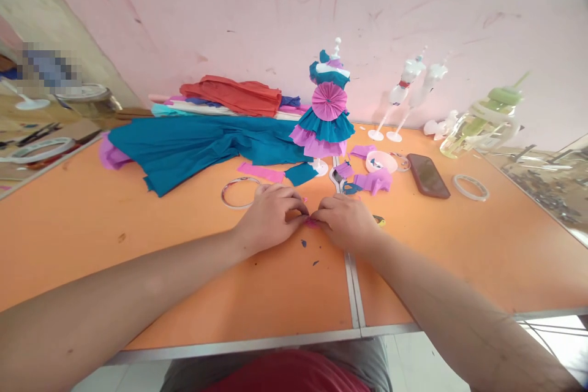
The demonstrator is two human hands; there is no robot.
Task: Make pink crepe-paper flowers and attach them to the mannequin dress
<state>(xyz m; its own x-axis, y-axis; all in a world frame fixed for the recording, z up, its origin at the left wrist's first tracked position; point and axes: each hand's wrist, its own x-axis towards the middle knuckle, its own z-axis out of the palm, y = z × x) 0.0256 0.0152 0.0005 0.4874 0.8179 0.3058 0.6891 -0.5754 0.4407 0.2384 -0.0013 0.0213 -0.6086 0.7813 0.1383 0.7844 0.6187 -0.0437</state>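
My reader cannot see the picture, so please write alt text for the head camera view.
A left hand and a right hand pinch a tiny pink scrap over an orange table. Behind them stands a small mannequin in a ruffled teal and purple dress, with a large teal sheet to its left and a phone to its right.

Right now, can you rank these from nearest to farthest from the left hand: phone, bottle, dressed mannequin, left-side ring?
In the head view, from the left hand:
1. Ring, just to its left
2. Dressed mannequin, behind, slightly right
3. Phone, well to the right
4. Bottle, farther right and back
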